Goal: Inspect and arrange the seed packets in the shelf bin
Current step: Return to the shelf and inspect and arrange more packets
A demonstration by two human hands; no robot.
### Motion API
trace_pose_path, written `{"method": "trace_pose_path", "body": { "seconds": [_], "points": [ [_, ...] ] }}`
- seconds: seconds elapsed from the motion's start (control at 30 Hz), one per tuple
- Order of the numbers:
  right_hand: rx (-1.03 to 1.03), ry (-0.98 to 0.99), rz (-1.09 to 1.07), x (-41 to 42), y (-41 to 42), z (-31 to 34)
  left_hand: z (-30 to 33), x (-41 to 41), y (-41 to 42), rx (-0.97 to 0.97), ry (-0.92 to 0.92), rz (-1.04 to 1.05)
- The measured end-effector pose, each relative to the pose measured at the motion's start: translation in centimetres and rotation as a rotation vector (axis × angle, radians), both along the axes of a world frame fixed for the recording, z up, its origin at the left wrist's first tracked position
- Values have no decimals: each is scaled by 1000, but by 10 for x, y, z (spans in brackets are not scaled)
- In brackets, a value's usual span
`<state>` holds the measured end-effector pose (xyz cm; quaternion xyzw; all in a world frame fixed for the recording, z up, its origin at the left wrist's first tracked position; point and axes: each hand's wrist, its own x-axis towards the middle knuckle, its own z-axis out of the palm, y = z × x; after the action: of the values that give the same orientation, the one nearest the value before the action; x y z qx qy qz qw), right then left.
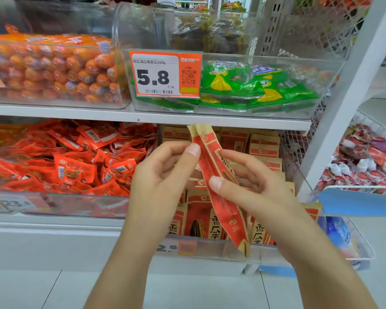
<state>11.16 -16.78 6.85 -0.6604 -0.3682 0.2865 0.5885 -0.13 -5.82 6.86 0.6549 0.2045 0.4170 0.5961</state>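
A red and tan seed packet (212, 157) is held edge-on and tilted in front of the lower shelf. My left hand (163, 175) pinches its upper part with the thumb on the near edge. Lower down, my right hand (252, 186) pinches the same packet between thumb and fingers. Behind and below my hands stands the clear shelf bin (212, 246), filled with several matching seed packets (263, 148) standing upright in rows.
Left of it is a bin of red snack packs (76, 159). The shelf above carries a bin of green packets (254, 85) with a 5.8 price tag (165, 74) and orange sausages (54, 68). At the right hangs a wire basket of wrapped sweets (366, 159).
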Motion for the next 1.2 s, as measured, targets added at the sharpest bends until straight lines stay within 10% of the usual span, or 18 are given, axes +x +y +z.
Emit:
{"method": "trace_pose_path", "body": {
  "seconds": [0.8, 1.03, 1.2],
  "points": [
    [-26, 138, 7, 4, 0, 2, 1, -4, 3, 0, 29, -40],
    [78, 182, -256, 6, 0, 6, -11, -2, -1, 52, 316, -431],
    [47, 120, -337, -2, 7, 4, -18, 8, -18, 376, 410, -113]
  ]
}}
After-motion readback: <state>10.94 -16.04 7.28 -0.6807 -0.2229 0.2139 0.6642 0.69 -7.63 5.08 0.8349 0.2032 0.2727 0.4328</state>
